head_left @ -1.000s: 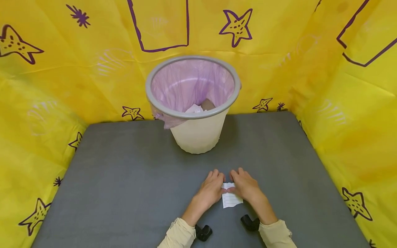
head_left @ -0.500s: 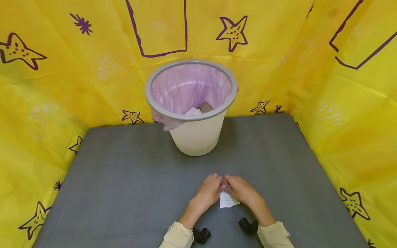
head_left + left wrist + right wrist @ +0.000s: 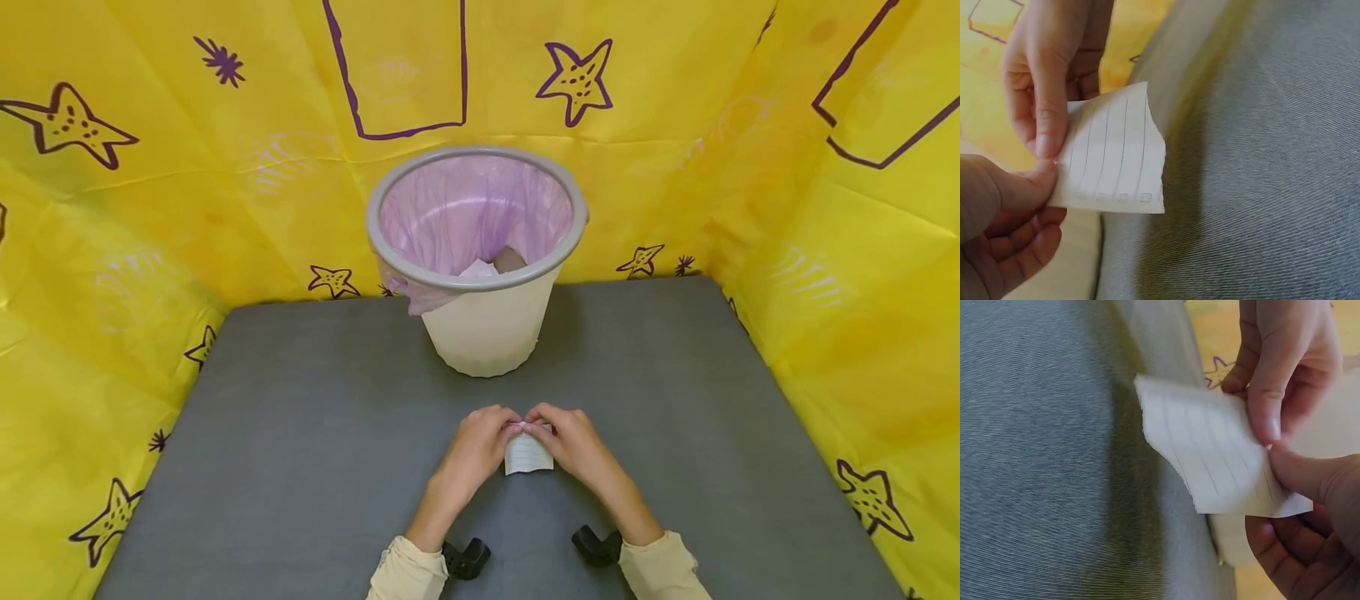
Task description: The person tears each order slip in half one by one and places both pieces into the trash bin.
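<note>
A small piece of lined white paper (image 3: pixel 528 456) with a ragged torn edge is held up between both hands. My left hand (image 3: pixel 474 442) pinches its far edge between thumb and fingers. Beside it, the right hand (image 3: pixel 573 442) pinches the same edge, the two thumb tips meeting at the middle. In the left wrist view, the paper (image 3: pixel 1116 153) shows ruled lines and a row of small printed boxes; its torn edge faces away from the fingers. The right wrist view has the paper (image 3: pixel 1210 450) bending slightly below the thumbs.
Beyond the hands stands a cream waste bin (image 3: pixel 491 333) with a grey rim and pink liner (image 3: pixel 427 221). Inside lie white paper (image 3: pixel 478 268) and a brownish piece (image 3: pixel 509 260). Yellow printed cloth (image 3: pixel 675 100) surrounds the grey table (image 3: pixel 300 467). Black wrist devices (image 3: pixel 468 560) hang under the forearms.
The hands, first slightly apart, have come together at the paper's far edge and moved a little left and away from the body. The head view has shifted slightly.
</note>
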### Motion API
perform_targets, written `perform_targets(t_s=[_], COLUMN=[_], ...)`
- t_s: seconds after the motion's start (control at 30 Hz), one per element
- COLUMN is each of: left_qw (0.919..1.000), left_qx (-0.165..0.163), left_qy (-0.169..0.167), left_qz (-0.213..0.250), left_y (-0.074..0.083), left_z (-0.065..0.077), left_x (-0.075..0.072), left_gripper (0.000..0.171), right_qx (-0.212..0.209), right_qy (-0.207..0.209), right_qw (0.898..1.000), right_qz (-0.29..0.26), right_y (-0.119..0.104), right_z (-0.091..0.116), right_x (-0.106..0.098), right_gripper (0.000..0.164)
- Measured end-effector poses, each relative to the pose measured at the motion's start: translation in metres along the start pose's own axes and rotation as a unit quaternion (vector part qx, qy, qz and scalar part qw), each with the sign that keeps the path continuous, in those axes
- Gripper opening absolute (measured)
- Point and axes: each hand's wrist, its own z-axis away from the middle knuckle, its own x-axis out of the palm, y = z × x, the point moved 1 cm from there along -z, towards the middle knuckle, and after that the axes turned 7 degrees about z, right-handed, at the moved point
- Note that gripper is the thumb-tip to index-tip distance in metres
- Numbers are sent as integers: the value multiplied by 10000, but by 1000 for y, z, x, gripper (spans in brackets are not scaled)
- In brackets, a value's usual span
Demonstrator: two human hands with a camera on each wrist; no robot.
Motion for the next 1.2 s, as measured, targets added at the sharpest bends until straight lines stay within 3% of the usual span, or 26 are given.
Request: perform_targets(t_s=[0.17,0.4,0.63,0.77,0.97,1.07,1.2], left_qw=[9979,9944,9887,9817,9608,9542,9510], left_qx=[-32,51,227,476,997,1076,1007], left_qy=[433,842,1194,1648,2488,2647,2716], left_qz=[480,639,872,833,713,879,1083], left_y=[0,4,5,4,6,6,4], left_z=[2,4,7,11,16,15,13], left_x=[-7,-12,-7,-2,3,3,0], left_gripper=[7,5,6,5,5,5,4], right_qx=[147,711,346,494,1209,1427,1448], right_qy=[-53,-440,-391,-588,-926,-838,-554], right_qw=[9997,9939,9934,9829,9486,9440,9548], right_qz=[-160,-725,-1023,-1671,-2773,-2855,-2537], right_y=[-3,-9,-11,-9,-11,-11,-13], right_z=[-4,-9,-12,-11,-10,-11,-13], right_x=[-2,-9,-10,-8,-3,-2,-2], right_gripper=[7,10,9,12,20,22,19])
